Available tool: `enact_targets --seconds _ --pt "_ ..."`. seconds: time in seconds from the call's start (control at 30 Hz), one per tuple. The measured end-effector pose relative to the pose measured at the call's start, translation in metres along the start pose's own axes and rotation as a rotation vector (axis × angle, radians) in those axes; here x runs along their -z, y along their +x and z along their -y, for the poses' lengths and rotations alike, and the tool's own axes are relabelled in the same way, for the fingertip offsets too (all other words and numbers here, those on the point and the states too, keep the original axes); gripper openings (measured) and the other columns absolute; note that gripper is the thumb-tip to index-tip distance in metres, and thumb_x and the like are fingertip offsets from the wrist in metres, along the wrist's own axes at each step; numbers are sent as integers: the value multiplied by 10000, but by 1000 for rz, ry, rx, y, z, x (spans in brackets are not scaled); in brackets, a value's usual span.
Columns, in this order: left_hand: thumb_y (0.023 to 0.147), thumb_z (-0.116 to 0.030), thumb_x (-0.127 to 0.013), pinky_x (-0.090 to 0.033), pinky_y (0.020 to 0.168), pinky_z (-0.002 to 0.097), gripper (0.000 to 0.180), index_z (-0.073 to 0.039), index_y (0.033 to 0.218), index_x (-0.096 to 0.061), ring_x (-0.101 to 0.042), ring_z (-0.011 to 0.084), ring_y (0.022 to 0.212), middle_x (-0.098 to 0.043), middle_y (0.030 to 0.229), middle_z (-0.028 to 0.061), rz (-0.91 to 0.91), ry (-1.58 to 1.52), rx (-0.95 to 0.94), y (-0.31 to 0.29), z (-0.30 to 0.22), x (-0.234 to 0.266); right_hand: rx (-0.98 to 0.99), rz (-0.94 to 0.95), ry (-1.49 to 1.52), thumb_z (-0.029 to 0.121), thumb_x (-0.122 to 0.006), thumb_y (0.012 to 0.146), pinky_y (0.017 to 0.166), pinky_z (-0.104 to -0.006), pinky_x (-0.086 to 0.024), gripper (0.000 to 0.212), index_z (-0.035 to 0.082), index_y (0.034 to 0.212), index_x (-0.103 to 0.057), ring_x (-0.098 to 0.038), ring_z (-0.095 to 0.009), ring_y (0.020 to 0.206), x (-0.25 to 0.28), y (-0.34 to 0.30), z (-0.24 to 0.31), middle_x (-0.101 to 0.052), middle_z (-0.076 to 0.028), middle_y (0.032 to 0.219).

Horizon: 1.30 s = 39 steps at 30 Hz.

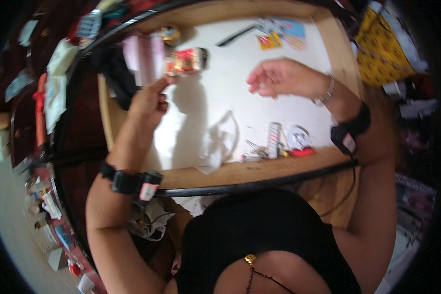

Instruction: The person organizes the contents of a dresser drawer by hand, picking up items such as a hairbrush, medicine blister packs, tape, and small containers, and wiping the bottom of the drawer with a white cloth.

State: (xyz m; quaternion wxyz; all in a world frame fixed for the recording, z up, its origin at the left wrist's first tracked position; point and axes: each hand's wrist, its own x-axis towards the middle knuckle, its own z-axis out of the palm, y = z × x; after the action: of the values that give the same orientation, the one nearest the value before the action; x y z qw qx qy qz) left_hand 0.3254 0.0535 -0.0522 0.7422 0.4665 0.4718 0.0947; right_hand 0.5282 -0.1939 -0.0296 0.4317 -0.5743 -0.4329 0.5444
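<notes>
My left hand (151, 104) is over the left part of a wooden drawer (345, 63) with a white bottom. Its fingertips are closed on the lower left end of a small red and cream packet (185, 61), blurred and with a dark end. My right hand (285, 78) hovers above the drawer's right half, palm turned inward. Its fingers are loosely curled and apart, and nothing shows in them. Beyond it are a small yellow and red packet (270, 42) and a slim black object (236, 36), perhaps a comb.
Pink folded material (143, 58), a black cloth (116, 76) and a round tin (169, 35) sit at the drawer's left. A clear plastic bag (219, 147), white strip (274, 140) and round white disc (298, 137) lie near its front wall. A yellow patterned bag (384, 49) is outside right.
</notes>
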Motion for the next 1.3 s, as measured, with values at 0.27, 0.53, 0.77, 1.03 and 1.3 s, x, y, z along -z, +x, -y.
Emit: enact_targets --seconds 0.27,0.53,0.77,1.03,1.3 --pt "850 -252 -626 -246 404 181 124 -169 843 -534 -297 19 478 -521 703 -93 -20 465 117 9 14 49 -191 188 -811 171 -710 698 675 -298 -485 306 34 962 -635 -616 -199 785 6 -26 -6 -644 -109 866" --pt "820 -240 -649 -239 400 214 143 -139 891 -576 -316 47 468 -442 647 -69 -272 585 42 16 25 77 -409 539 -1242 225 -670 736 715 -392 -470 162 67 771 -671 -596 -281 853 -35 -43 -9 -604 -102 810" --pt "787 -227 -678 -265 440 210 290 -95 1015 -558 -365 57 526 -426 648 -31 -163 455 80 -7 15 73 32 577 -1191 132 -595 709 509 -408 -450 171 27 575 -587 -568 -305 567 -47 -48 -47 -547 -152 571" --pt "848 -217 -605 -302 510 167 447 -7 1207 -442 -405 31 600 -458 746 -27 -83 429 -118 -100 -5 56 -27 485 -1282 120 -579 707 555 -381 -485 119 38 625 -610 -614 -272 669 -43 -33 -50 -590 -112 660" --pt "866 -120 -565 -310 529 153 311 -1 1147 -507 -395 23 610 -549 1115 40 -125 254 -354 -137 24 62 249 668 -1323 115 -554 718 543 -363 -507 114 22 673 -603 -613 -260 662 -46 -30 -57 -584 -99 733"
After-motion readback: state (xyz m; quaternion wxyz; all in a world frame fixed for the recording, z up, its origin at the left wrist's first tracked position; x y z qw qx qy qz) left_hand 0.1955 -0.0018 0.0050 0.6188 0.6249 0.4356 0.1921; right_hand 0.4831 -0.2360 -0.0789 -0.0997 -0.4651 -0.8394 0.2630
